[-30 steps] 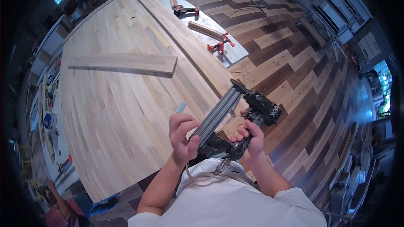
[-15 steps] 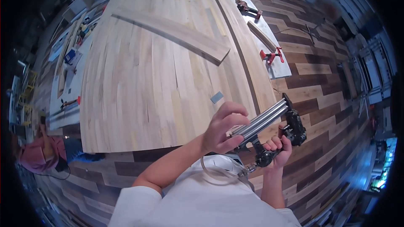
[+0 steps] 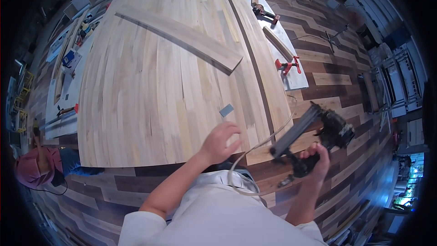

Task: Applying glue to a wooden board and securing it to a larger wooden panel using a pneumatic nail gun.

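Note:
My right hand (image 3: 316,159) grips the handle of a black nail gun (image 3: 314,132) held in the air off the right edge of a large pale wooden tabletop (image 3: 150,91). A light air hose (image 3: 255,150) loops from the gun toward my chest. My left hand (image 3: 221,142) hovers with fingers spread over the near right corner of the tabletop, holding nothing. A small grey strip (image 3: 226,110) lies on the wood just beyond it. A long loose board (image 3: 182,38) lies diagonally across the far part of the top.
A white bench (image 3: 277,32) at the right carries red clamps (image 3: 287,66), a wood strip and a tool. Another bench with tools (image 3: 68,64) runs along the left. A person in a pink cap (image 3: 34,171) crouches at the lower left. Shelving stands at the far right.
My left hand has let go of the nail gun's magazine and moved out over the tabletop. The right hand alone now holds the gun, swung out to the right.

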